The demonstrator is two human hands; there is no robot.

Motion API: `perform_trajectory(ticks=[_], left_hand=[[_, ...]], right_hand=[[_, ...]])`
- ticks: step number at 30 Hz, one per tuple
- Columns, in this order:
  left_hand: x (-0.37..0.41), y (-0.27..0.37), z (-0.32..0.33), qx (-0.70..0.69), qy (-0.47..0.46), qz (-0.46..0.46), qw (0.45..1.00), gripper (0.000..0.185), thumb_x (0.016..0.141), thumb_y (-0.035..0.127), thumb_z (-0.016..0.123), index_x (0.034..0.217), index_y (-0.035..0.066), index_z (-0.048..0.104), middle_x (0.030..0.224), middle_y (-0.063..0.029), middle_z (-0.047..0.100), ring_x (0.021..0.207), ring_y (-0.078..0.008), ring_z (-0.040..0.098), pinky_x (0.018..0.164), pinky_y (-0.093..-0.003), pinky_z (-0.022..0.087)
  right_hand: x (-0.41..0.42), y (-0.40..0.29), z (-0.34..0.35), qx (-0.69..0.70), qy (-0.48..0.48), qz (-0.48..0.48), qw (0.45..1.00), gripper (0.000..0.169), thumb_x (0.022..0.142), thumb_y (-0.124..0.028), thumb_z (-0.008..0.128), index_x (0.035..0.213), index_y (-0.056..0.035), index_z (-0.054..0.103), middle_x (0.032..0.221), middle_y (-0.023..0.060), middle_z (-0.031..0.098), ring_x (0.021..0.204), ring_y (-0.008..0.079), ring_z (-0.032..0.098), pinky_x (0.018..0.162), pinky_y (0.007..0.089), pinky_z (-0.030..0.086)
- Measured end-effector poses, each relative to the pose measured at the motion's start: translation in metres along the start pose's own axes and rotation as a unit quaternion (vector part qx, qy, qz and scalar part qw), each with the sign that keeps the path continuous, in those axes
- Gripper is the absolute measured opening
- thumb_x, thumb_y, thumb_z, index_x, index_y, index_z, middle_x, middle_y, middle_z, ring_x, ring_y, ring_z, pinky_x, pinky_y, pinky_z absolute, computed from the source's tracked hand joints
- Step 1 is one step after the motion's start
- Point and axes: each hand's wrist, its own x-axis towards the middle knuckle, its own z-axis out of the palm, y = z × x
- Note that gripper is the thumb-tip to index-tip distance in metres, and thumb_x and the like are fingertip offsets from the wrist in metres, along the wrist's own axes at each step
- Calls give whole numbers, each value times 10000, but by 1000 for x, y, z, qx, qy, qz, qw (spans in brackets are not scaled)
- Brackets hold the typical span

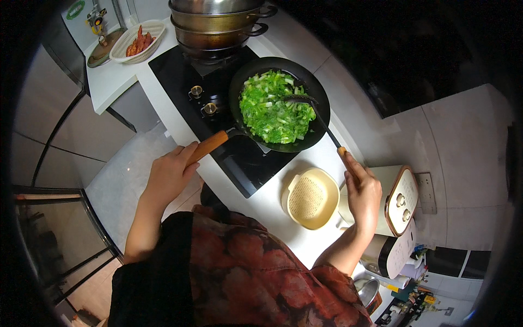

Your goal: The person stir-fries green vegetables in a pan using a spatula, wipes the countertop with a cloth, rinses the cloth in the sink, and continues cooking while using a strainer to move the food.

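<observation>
My left hand (173,169) grips the wooden handle (209,146) of a dark wok (320,118), which sits over the black glass hob. Chopped leafy greens (273,118) with pale stem pieces fill much of the wok. In my right hand (363,190) is the wooden-ended handle of a black spatula or slotted ladle (325,124); its head lies on the greens near the wok's right side. A cream strainer basket (291,200) with a perforated bottom stands on the white counter, to the left of my right forearm.
A stacked metal steamer (210,30) stands at the hob's far end (173,65). Beyond, a white plastic basket (160,40) holds reddish food beside a glass lid (96,55). A cream air-fryer-like appliance (384,196) stands against the wall near my right hand.
</observation>
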Motion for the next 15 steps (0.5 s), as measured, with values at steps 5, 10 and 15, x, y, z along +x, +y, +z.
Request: perform_trajectory(ticks=[5,10,15], left_hand=[[3,-1,3,-6,7,18,1000,438,932,207,692,1348,99,608,1018,-141,699,859,-377,690,761,-458,557],[-4,0,0,12,2,1,1000,455,926,203,694,1360,104,597,1016,-138,702,858,-376,692,758,-459,561],[1,0,1,9,1,6,1000,456,920,198,697,1356,103,599,1028,-141,708,865,-376,695,754,-456,564]], right_hand=[[9,19,31,-7,-6,18,1000,443,917,-106,709,1314,-302,719,831,146,672,718,321,678,724,459,540],[-9,15,-29,-1,-12,-29,1000,469,868,-13,719,1295,-207,739,773,147,627,639,292,616,689,422,514],[-34,-3,-88,-97,-54,-37,993,501,830,34,722,1277,-191,750,789,130,624,643,273,598,658,402,500]])
